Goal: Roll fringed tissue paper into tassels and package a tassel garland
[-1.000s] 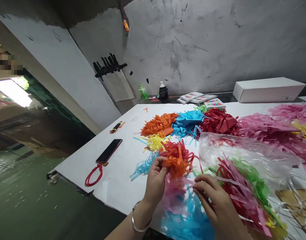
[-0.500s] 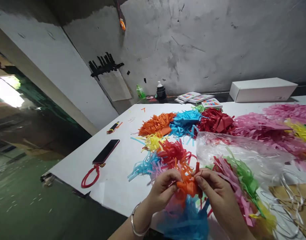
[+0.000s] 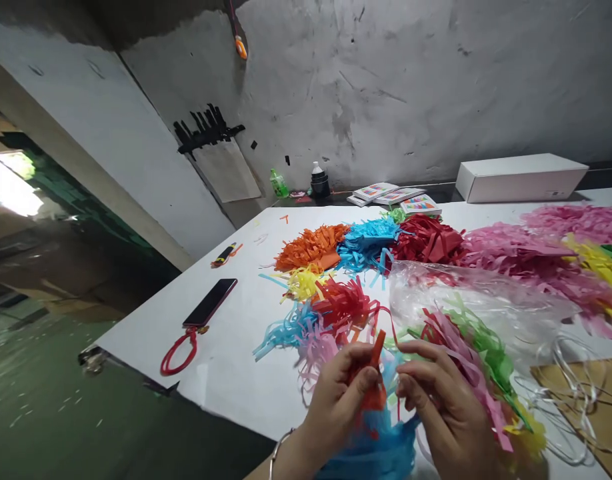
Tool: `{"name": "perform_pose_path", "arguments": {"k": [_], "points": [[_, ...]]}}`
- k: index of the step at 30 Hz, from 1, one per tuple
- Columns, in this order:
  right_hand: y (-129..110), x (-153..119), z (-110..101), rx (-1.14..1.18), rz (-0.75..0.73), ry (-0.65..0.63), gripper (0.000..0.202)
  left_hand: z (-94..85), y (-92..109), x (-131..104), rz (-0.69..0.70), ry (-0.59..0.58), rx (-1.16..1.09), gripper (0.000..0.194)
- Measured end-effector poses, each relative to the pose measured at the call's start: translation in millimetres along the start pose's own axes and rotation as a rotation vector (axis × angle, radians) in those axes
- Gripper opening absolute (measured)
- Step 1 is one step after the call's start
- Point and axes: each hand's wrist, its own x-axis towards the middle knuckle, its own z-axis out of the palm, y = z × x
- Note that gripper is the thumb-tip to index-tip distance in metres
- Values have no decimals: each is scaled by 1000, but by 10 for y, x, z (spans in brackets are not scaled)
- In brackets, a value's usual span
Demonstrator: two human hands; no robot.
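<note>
The phone [image 3: 210, 303] lies at left, as before. The left hand [image 3: 343, 397] now pinches the orange paper [image 3: 378, 350] alone, one end poking up, above the blue strips [image 3: 381, 450]. A red strip [image 3: 393, 325] curls toward the right hand [image 3: 446, 403], which has come off the orange; whether its bunched fingertips grip anything, I cannot tell

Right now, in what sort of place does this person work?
Probably a small craft workshop: heaps of coloured fringe lie on a white table, a clear plastic bag among them, before a stained grey wall.
</note>
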Motion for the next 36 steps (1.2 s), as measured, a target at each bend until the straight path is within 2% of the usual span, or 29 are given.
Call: {"name": "perform_pose_path", "arguments": {"k": [3,7,14,17,21,24,27,29,31,33,36], "points": [[1,-67,-66,14,140,11,15,-3,-27,19,-170,-71,-274,31],[-53,-82,-87,-56,90,-43,16,14,-19,14,-220,-117,-366,30],[-46,-59,-105,-151,-20,-53,13,53,1,-13,-192,-152,-309,26],[-28,-51,-127,-194,-55,-63,15,48,-2,-16,-175,-133,-256,28],[-18,-49,-145,-233,-75,-95,13,35,1,-13,-126,-110,-141,28],[-8,-71,-149,-219,-51,-105,15,13,13,-5,-55,-146,13,24],[-8,-107,-132,-139,93,-101,20,-20,33,2,65,-207,227,23],[-21,-128,-109,-41,275,-68,26,-42,54,5,158,-230,330,24],[-43,-139,-82,101,459,-63,41,-59,88,8,208,-257,382,24],[-61,-140,-57,267,589,-105,54,-69,137,13,206,-303,424,24],[-49,-136,-33,437,666,-155,57,-70,213,26,150,-372,453,26]]}}
